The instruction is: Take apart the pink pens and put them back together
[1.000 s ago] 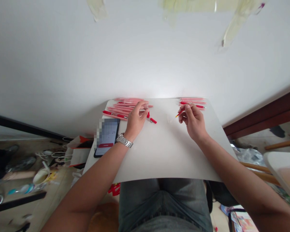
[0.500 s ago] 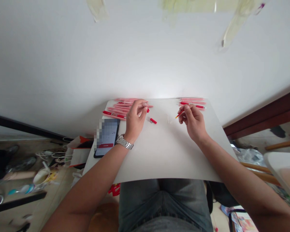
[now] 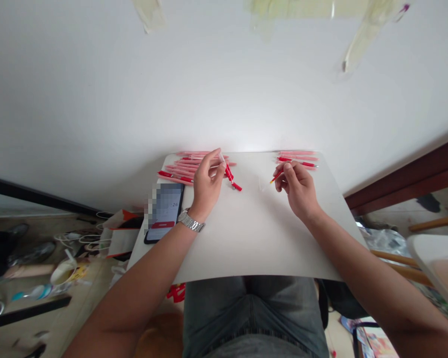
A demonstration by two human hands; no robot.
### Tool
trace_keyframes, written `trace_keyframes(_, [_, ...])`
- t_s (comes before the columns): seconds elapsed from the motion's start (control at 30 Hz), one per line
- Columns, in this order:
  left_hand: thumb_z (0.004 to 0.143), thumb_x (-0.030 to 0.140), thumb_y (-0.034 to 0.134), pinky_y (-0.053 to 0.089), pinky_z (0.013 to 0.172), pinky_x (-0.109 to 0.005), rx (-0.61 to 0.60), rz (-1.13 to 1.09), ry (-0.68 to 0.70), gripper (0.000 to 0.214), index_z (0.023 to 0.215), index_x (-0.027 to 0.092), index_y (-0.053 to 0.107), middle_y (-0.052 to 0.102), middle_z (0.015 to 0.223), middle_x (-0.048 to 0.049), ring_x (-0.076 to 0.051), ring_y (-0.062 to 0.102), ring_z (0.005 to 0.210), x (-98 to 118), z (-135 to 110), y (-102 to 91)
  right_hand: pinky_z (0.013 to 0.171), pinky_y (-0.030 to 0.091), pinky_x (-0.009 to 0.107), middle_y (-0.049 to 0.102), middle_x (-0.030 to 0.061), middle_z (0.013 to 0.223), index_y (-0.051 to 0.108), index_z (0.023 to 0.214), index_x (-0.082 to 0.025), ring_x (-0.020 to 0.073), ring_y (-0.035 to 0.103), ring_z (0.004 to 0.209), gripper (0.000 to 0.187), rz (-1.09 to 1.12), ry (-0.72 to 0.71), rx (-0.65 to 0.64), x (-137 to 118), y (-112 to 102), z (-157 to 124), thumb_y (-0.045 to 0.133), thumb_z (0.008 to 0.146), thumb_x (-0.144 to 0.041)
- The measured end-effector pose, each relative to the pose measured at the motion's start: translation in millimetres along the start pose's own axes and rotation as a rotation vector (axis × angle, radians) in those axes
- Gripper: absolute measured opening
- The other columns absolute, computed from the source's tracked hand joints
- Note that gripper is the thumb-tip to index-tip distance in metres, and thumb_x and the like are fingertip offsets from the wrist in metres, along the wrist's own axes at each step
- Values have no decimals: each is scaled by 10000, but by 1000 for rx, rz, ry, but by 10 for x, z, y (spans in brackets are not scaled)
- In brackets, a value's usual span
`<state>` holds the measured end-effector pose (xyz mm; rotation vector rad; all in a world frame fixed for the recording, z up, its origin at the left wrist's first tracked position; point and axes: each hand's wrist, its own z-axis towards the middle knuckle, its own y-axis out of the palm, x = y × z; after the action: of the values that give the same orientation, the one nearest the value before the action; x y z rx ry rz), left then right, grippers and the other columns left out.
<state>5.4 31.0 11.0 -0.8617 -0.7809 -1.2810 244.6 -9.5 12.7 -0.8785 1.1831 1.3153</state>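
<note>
Between the thumb and fingers of my left hand is a pen barrel, clear at its upper end and red lower down, tilted toward the table. Just below its lower end a short red pen piece lies on the white table. My right hand pinches a thin red pen refill with a yellowish tip that points down and left. Behind my left hand lie several pink and red pens. A smaller row of pens lies beyond my right hand.
A phone with its screen lit lies at the table's left edge, beside my watch. A small clear scrap lies between the hands. The white wall rises right behind the table. A white surface stands at the right.
The pen barrel in my left hand has turned from mostly hidden to plainly visible, its red end now close to the short red piece. My right hand has barely moved.
</note>
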Motion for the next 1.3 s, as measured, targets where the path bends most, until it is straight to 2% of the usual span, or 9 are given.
trace_keyframes(0.27, [1005, 429, 678, 635, 947, -338, -56, -41, -16, 425, 1372, 232, 593, 735, 1223, -97, -205, 760, 1105, 15, -34, 16, 561, 464, 286, 634, 15, 852, 703, 937, -238, 120, 564, 629, 368, -21, 12, -38, 11, -20, 1, 650, 981, -600])
trace_keyframes(0.47, [949, 361, 751, 648, 873, -300, -109, -74, -81, 430, 1329, 224, 603, 736, 1162, -86, -195, 764, 1050, 14, -89, 61, 565, 438, 282, 604, 4, 758, 740, 953, -218, 118, 537, 599, 430, -287, 22, -76, 38, -86, 50, 619, 985, -629])
trace_keyframes(0.63, [939, 332, 752, 653, 847, -298, -194, -106, -134, 359, 1258, 207, 644, 737, 1134, -82, -191, 761, 1022, 16, -158, 104, 603, 442, 293, 595, 1, 738, 736, 992, -220, 130, 542, 616, 430, -323, 2, -97, 58, -118, 66, 570, 1018, -616])
trace_keyframes(0.8, [940, 336, 749, 649, 903, -316, -300, -97, -187, 265, 1149, 182, 696, 750, 1115, -92, -191, 762, 1016, 7, -224, 139, 612, 435, 300, 578, -12, 674, 716, 1060, -221, 140, 546, 599, 437, -352, -6, -104, 44, -133, 51, 524, 1041, -613])
trace_keyframes(0.97, [949, 345, 740, 650, 916, -314, -363, -72, -182, 244, 1130, 185, 705, 751, 1137, -88, -186, 763, 1017, 8, -255, 139, 591, 400, 297, 516, -29, 633, 714, 1067, -218, 137, 503, 581, 443, -435, 5, -97, 4, -123, 40, 519, 1042, -615])
trace_keyframes(1.13, [954, 352, 735, 650, 917, -304, -365, -68, -175, 246, 1138, 191, 712, 748, 1167, -86, -187, 757, 1036, 19, -259, 132, 626, 432, 307, 558, -2, 693, 763, 1072, -207, 153, 537, 650, 461, -492, -8, -93, 0, -135, 58, 573, 1006, -622])
trace_keyframes(1.3, [957, 355, 727, 641, 929, -310, -344, -76, -162, 254, 1149, 189, 719, 754, 1153, -87, -188, 756, 1036, 2, -248, 132, 648, 484, 324, 693, 33, 786, 775, 1052, -204, 172, 606, 687, 429, -539, 34, -90, 108, -194, 109, 731, 893, -600])
